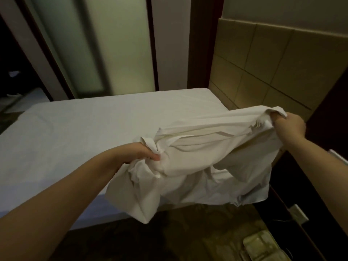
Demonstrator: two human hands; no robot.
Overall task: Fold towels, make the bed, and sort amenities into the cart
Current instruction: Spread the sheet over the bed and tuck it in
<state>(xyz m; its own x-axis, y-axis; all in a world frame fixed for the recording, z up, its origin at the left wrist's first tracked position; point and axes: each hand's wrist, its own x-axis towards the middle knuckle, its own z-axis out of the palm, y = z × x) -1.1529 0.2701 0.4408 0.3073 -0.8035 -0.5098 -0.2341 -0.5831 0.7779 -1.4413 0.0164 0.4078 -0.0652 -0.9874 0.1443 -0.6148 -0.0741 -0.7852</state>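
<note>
Hands both bunched tight on sheet [197, 147]: left hand [145, 152], right hand [293, 125]; held over bed [94, 129], probably for spreading.

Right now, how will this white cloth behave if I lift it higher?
Probably floppy: the white cloth sags and bunches between left hand and right hand. Likely light: both hands hold it up by bunched edges.
</note>
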